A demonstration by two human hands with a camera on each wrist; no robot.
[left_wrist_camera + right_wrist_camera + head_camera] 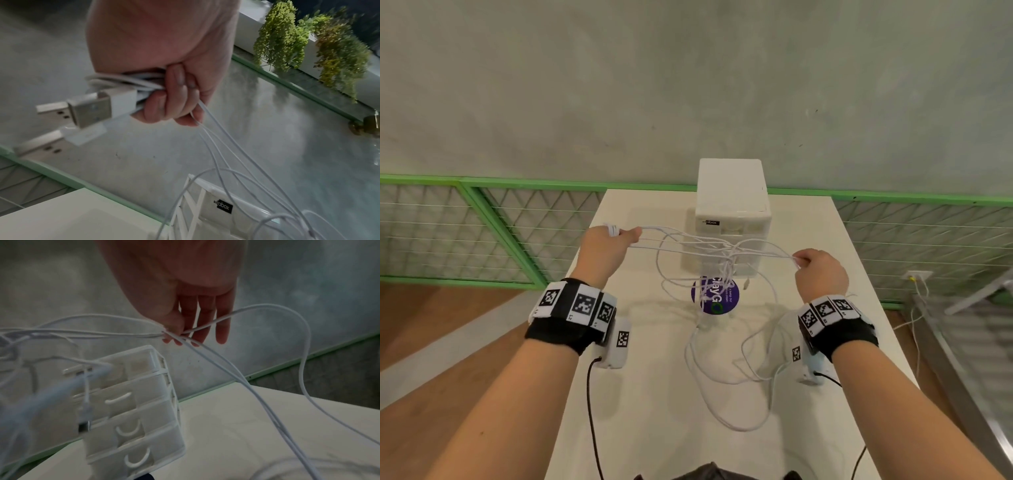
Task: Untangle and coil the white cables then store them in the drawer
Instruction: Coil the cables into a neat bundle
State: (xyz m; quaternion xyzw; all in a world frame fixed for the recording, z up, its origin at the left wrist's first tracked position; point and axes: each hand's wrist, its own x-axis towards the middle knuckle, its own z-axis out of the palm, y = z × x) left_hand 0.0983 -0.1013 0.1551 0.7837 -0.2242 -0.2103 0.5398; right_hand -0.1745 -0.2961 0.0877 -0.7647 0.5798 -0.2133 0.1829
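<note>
Your left hand [604, 245] fists thin limp white cables [709, 251], right hand [820, 270] pinches strands; take them near the plugs.

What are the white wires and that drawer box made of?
The thin white cables look rubbery plastic, smooth and bendy; their plug ends look like dull grey metal. The white drawer box seems hard, slightly see-through plastic with moulded handles.
</note>
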